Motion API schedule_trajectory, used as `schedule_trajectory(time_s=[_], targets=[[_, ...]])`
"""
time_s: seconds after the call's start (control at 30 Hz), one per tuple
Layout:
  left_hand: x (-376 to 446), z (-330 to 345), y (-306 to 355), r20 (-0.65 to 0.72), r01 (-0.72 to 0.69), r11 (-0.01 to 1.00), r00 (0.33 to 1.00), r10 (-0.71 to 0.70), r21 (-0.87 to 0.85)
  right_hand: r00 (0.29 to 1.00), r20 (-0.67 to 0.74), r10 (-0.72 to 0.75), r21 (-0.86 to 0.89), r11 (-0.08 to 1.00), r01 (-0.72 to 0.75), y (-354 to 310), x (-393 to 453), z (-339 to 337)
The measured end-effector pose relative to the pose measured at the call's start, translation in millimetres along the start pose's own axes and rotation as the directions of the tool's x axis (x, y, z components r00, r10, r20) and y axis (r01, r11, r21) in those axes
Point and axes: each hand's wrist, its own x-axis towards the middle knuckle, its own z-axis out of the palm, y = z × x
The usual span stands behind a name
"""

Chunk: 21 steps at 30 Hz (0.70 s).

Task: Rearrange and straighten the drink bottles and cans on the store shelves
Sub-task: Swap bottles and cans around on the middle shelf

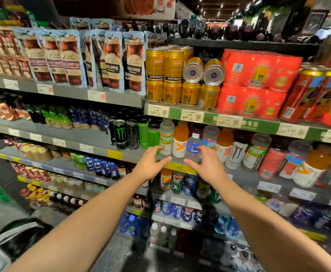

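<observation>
Just between open hands [177, 163], small blue-labelled bottle [193, 146]

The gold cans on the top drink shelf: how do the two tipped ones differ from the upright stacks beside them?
The tipped gold cans lie on their sides with silver ends facing out; the upright gold cans stand with their labels facing out. The tipped pair rests on a single row of cans; the upright ones stand two high. Both kinds share the same gold colour and the same shelf.
</observation>
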Motion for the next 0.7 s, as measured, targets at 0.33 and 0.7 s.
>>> schedule_trajectory(time_s=[0.33,0.7], targets=[[49,23,6,-0.142,0.031,0.996,0.989,-0.043,-0.088,0.996,-0.067,0.066,0.17,0.984,-0.054,36,43,22],[99,27,11,-0.334,0.033,0.998,0.941,-0.051,-0.059,0.95,-0.169,0.262,0.225,0.949,-0.221,21,77,46]])
